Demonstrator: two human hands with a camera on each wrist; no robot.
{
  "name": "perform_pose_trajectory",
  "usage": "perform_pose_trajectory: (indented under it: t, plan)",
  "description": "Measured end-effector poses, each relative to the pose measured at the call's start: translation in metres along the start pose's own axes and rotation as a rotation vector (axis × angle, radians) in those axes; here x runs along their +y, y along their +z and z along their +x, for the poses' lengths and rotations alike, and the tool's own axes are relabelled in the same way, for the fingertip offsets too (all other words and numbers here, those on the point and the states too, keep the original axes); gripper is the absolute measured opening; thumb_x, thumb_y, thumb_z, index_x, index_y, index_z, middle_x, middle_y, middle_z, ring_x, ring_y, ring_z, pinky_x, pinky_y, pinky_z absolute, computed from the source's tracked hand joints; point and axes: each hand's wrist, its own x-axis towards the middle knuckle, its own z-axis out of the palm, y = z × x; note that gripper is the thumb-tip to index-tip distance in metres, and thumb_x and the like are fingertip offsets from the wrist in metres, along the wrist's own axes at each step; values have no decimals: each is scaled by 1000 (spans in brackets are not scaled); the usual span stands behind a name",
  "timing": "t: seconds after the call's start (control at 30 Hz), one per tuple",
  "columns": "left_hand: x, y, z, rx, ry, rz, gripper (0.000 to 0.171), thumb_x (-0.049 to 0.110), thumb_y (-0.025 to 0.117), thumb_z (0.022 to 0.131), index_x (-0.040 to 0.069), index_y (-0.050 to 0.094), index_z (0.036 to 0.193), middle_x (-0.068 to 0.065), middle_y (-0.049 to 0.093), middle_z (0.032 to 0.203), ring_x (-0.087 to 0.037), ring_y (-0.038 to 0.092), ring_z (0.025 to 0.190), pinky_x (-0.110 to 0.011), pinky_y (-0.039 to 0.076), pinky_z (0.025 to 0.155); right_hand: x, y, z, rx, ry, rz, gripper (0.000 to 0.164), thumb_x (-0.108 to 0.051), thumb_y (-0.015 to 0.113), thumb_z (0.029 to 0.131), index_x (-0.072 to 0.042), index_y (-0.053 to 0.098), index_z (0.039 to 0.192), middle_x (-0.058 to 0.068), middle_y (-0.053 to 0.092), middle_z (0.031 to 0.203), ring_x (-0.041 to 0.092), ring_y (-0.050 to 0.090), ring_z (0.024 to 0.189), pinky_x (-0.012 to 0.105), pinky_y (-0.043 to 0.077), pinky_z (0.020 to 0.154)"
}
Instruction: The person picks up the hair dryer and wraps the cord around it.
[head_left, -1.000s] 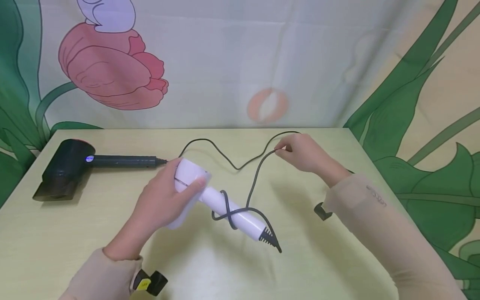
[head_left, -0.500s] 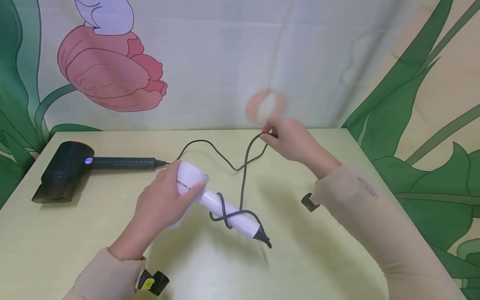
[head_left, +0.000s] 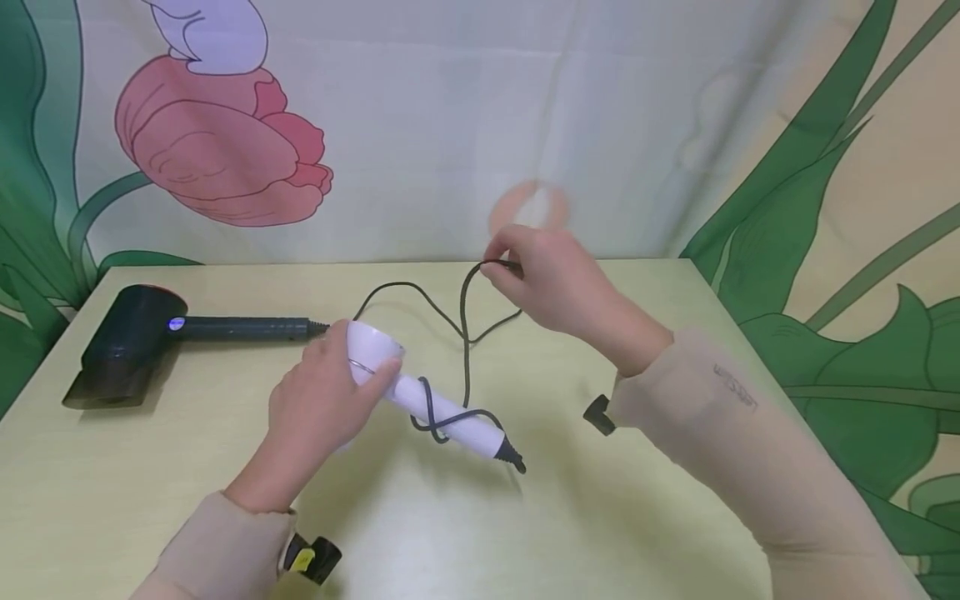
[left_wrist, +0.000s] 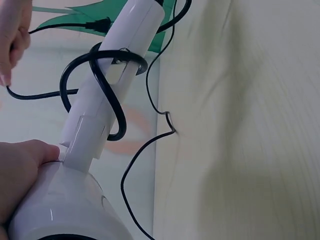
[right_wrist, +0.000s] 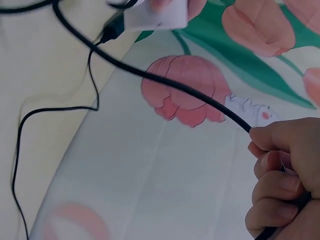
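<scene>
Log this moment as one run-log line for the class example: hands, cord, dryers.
left hand: grips white hair dryer | right hand: holds dark cord | cord: looped round handle | black hair dryer: on table

The held hair dryer (head_left: 405, 394) is positioned over the table (head_left: 600, 517). The left hand (head_left: 318, 392) grips its left end; its handle (head_left: 480, 437) points right and toward the person. The attached cord (head_left: 467, 367) loops around the handle and runs to the right hand (head_left: 551, 279), behind and right of it. The resting hair dryer (head_left: 161, 329) lies left of it. The second cord (head_left: 408, 284) runs behind it on the table. The backdrop (head_left: 420, 150) hangs behind it.
</scene>
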Motion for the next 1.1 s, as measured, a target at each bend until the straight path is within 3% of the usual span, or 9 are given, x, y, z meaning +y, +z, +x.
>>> perform_pose_trajectory:
  t: [0.13,0.43,0.9,1.1]
  plan:
    - [-4,2,4,20,-36,10,72,55,52,88,0,37,132,-19,52,92,-31,54,66,-31,36,49,-15,-1,-7,27,-59,6,13,-16,56,92,-9,66,96,-1,51,59,11,38,52,25,35,54]
    - [-13,8,13,42,-115,-3,75,56,49,89,-2,33,133,-22,51,96,-34,55,71,-33,38,51,-42,4,-24,73,-270,8,8,-13,61,89,-7,67,89,-3,63,69,6,45,53,21,40,54]
    - [-22,6,21,79,-191,-53,80,60,43,90,-3,27,137,-25,49,101,-40,55,75,-38,41,54,-68,12,-45,14,-345,5,5,-15,63,89,-11,66,89,-7,69,71,1,44,49,15,36,48]
    - [-25,2,25,89,-223,-103,84,62,39,90,-4,24,139,-27,48,107,-42,54,83,-42,42,59,-73,18,-53,5,-390,16,6,-15,64,88,-10,65,91,-6,69,73,-1,55,55,11,39,50]
